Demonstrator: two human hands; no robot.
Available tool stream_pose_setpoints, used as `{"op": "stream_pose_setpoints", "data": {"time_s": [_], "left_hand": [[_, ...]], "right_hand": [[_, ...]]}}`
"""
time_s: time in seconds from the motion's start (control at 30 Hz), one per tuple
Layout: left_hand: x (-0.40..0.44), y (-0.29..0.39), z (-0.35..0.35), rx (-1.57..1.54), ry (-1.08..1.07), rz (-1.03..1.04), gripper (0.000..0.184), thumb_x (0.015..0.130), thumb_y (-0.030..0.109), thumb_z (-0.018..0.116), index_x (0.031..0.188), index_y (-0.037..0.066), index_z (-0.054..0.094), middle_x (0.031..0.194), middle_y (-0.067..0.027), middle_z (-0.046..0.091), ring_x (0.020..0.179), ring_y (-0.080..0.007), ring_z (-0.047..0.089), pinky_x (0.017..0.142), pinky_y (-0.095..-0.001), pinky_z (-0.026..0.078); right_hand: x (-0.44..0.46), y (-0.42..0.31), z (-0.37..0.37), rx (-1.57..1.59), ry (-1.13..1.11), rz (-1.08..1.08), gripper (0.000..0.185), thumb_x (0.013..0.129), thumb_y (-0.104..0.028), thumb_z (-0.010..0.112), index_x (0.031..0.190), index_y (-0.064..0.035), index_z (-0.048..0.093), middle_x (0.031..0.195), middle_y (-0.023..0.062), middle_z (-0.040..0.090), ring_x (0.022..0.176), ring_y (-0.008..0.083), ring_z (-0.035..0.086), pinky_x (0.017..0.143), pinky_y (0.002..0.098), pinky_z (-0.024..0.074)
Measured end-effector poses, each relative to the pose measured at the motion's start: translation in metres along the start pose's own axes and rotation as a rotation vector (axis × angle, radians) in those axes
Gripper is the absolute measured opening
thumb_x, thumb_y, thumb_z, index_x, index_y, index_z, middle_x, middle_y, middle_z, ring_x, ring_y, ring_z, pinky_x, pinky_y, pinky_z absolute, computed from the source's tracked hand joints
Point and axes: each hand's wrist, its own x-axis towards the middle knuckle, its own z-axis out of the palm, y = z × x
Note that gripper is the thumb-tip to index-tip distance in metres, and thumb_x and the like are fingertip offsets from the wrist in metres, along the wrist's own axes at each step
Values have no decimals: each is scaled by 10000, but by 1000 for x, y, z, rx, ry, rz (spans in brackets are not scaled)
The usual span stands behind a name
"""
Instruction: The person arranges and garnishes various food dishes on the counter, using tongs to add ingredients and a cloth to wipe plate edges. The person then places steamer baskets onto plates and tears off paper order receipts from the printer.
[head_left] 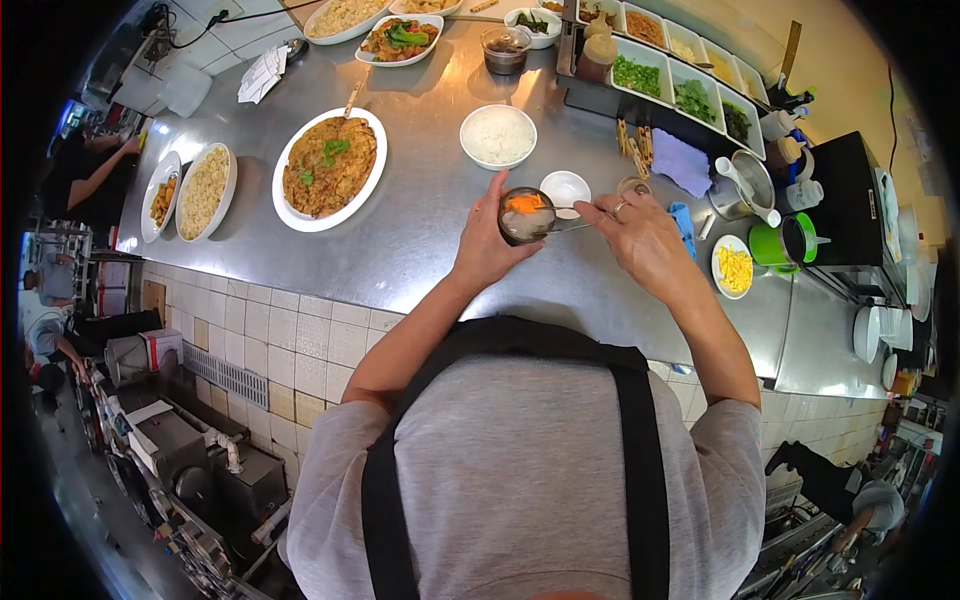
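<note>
My left hand (488, 238) is wrapped round a small dark bowl (526, 216) that holds orange shreds and something pale and translucent. In my right hand (632, 232) is a thin metal utensil (572, 227), its far end at the bowl's rim; whether it is tongs or a spoon is hard to tell. A small white dish (566, 193) sits just beyond, between the two hands. Behind the dark bowl stands a white bowl of rice (498, 136).
An oval plate of browned food (330, 168) and a dish of grains (206, 192) lie left. Garnish trays (665, 80), a yellow-food dish (733, 268), a green container (770, 245) and a metal pot (743, 185) stand right. Other people work at both sides.
</note>
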Motion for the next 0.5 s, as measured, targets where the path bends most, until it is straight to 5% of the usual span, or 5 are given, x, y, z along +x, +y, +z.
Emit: {"op": "stream_pose_setpoints", "data": {"time_s": [0.23,0.43,0.5], "left_hand": [[-1,4,2,79,-4,54,1074,583,149,846,1442,89,205,1239,-168,520,1133,-328,504,979,-407,402],[-2,2,2,65,16,59,1067,586,149,846,1439,84,208,1240,-160,521,1137,-320,509,975,-393,411],[-3,1,2,53,32,75,1064,589,148,845,1438,79,208,1240,-159,518,1141,-314,513,976,-385,416]], "right_hand": [[2,-8,5,-39,-42,54,444,745,-48,586,1187,-87,605,1009,65,627,914,228,565,794,361,442],[1,-10,18,11,-11,63,347,778,-110,549,1111,-67,636,967,53,631,899,209,580,775,353,445],[1,-10,15,86,-12,83,359,736,-41,575,1086,-70,651,952,76,643,887,238,600,790,361,470]]}}
